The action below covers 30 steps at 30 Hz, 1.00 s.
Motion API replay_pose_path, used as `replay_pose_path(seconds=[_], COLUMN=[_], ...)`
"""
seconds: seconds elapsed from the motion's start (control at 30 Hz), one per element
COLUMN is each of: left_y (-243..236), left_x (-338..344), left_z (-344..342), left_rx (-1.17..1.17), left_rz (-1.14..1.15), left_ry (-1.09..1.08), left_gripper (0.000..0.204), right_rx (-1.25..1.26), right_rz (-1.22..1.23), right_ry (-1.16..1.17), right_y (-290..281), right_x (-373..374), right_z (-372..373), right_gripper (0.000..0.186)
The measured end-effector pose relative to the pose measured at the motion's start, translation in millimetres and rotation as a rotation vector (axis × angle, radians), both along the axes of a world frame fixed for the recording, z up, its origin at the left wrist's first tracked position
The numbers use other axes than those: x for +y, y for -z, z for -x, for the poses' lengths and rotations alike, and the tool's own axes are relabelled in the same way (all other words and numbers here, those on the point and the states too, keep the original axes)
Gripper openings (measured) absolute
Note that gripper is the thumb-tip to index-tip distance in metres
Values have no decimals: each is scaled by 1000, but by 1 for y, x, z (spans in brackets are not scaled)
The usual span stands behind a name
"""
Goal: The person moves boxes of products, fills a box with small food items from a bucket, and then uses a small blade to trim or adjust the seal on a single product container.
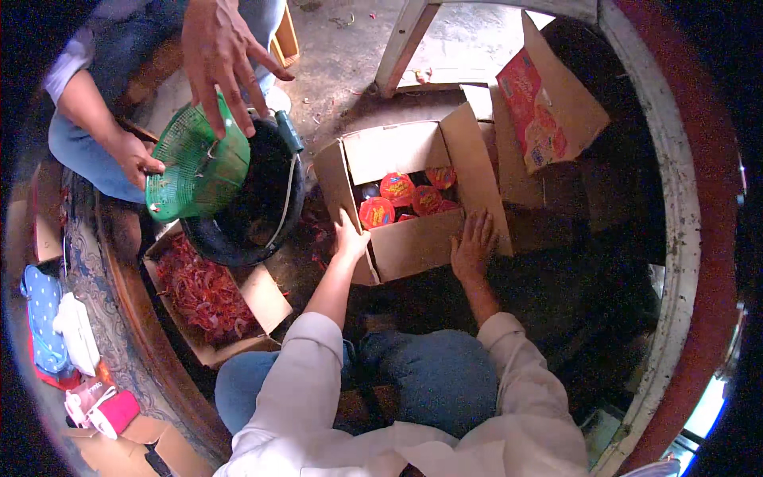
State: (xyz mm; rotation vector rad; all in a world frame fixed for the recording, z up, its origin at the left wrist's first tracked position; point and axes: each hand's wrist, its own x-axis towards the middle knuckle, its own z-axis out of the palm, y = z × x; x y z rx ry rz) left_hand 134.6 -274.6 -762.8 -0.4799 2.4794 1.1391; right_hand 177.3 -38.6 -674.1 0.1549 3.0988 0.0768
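An open cardboard box (413,253) stands on the floor before me, its flaps folded outward. Inside lie several sealed plastic cups with red printed lids (397,189). My left hand (350,237) grips the box at its near left corner, the thumb over the edge. Flat against the near right corner and flap rests my right hand (474,245), its fingers stretched out. Whatever lies deeper in the box is hidden by the upper cups.
Opposite, another person's hand holds a green mesh basket (191,175) over a black bucket (270,238); their other hand (226,63) hovers above. A carton of dried red chillies (203,290) sits left. A printed cardboard piece (548,103) and white frame (675,199) stand right.
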Motion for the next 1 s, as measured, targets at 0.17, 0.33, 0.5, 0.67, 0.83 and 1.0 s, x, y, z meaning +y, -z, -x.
replay_pose_path(seconds=[0.17,0.33,0.5,0.67,0.83,1.0], left_y=[-15,-13,-10,7,-21,-33], left_x=[0,-14,-22,-59,-67,-51], left_z=[11,11,-3,-23,-23,-22], left_rx=[-245,-205,-198,-118,-234,-307], left_rz=[60,-31,5,141,101,118], left_ry=[44,91,95,155,76,71], left_gripper=[81,40,33,33,31,39], right_rx=[-65,32,-103,-46,36,-128], right_rz=[-106,-64,-71,74,238,449], right_ry=[-60,-65,-105,-187,-151,140], right_y=[-13,3,-15,-14,-3,42], right_x=[-7,13,19,13,12,21], right_z=[-3,-6,-7,-17,-26,11], right_gripper=[62,59,60,65,71,82])
